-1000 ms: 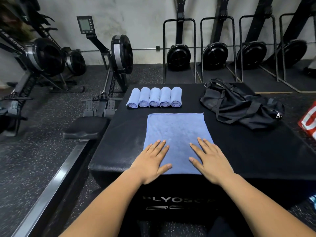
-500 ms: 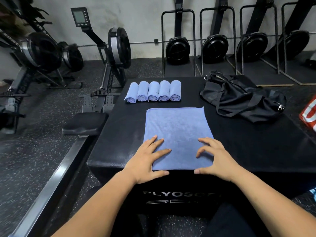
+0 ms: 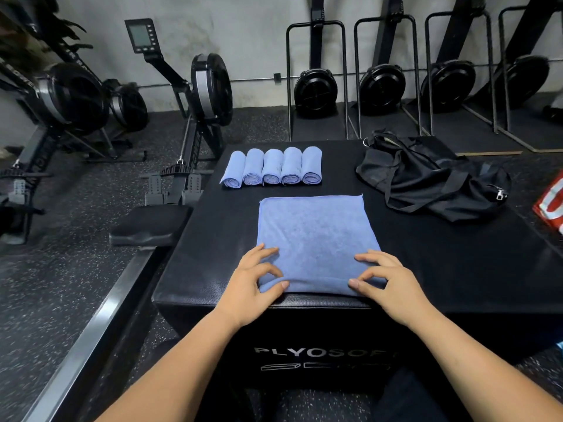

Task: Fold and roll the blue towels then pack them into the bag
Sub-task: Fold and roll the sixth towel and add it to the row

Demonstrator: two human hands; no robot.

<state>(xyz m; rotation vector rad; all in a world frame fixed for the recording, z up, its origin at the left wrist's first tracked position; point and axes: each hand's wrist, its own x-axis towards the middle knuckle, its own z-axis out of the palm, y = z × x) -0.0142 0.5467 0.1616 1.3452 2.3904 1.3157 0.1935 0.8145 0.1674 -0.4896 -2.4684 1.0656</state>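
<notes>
Step in hand: starting the roll on towel 6. The flat blue towel [image 3: 316, 236] lies on the plyo box [image 3: 457, 263], its near edge at the box's front lip. The left hand [image 3: 253, 281] and right hand [image 3: 387, 284] each pinch that near edge, thumb at the hem and fingers curled on top. 5 rolled towels [image 3: 272, 166] sit in a row at the far side. The black bag [image 3: 432, 181] lies slumped to their right; can't tell if it's open. Next move: roll away with both hands in step, tight, ends flush.
</notes>
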